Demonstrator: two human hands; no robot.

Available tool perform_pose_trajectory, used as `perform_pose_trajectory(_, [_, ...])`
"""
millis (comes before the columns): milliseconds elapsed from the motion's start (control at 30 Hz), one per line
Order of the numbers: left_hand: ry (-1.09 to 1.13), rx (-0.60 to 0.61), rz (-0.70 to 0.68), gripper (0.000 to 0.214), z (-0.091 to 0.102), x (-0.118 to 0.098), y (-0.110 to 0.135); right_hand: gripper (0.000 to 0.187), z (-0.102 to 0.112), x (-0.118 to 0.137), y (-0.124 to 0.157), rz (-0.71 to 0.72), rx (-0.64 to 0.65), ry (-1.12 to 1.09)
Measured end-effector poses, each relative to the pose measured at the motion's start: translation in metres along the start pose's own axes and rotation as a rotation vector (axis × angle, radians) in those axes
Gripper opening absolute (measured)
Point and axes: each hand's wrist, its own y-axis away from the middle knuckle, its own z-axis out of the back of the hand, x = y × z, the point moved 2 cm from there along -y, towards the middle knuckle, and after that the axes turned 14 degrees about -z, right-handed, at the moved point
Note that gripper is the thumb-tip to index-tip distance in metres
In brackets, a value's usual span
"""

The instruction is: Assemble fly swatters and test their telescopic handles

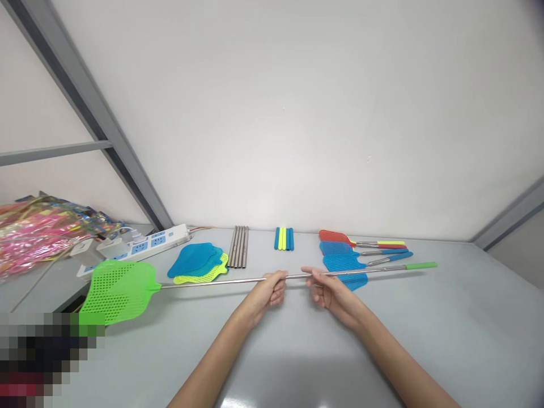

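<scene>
A green fly swatter [119,289] with a long, extended metal rod and a green handle tip at the right end is held level above the grey table [446,317]. My left hand [268,293] is closed round the rod near its middle. My right hand [328,290] pinches the rod a little further right. Both hands grip the same rod, a short gap apart.
Along the wall lie blue and yellow swatter heads [199,262], several metal rods [239,246], blue and yellow handle sleeves [284,238], and assembled swatters [361,252]. A white power strip [140,247] and shiny pink packaging [38,229] sit at the left.
</scene>
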Motion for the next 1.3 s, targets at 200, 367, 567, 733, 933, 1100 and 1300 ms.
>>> perform_pose_trajectory(200, [-0.129,-0.085,-0.101,0.037,0.002,-0.002,-0.001,0.026,-0.005,0.001,0.002,0.025,-0.004,0.021])
perform_pose_trajectory(367, [-0.045,-0.326,-0.162,0.038,0.019,-0.011,-0.004,0.024,0.012,0.007,-0.001,0.162,-0.135,-0.027])
perform_pose_trajectory(567, [0.040,-0.399,-0.217,0.036,0.029,-0.022,-0.003,0.017,0.034,0.010,-0.006,0.279,-0.263,-0.174])
perform_pose_trajectory(733, [-0.008,-0.363,-0.207,0.035,0.036,-0.027,-0.003,0.013,0.039,0.017,-0.004,0.381,-0.263,-0.241])
perform_pose_trajectory(933, [-0.010,-0.122,-0.073,0.032,0.019,-0.019,0.003,0.017,0.023,0.013,-0.002,0.255,-0.072,-0.161])
perform_pose_trajectory(1100, [0.023,0.106,-0.014,0.034,0.002,-0.010,0.006,0.018,0.015,0.006,-0.001,0.171,-0.008,-0.040])
perform_pose_trajectory(1300, [0.082,0.173,0.026,0.035,0.006,-0.009,0.006,0.016,0.011,0.006,0.000,0.141,0.071,0.001])
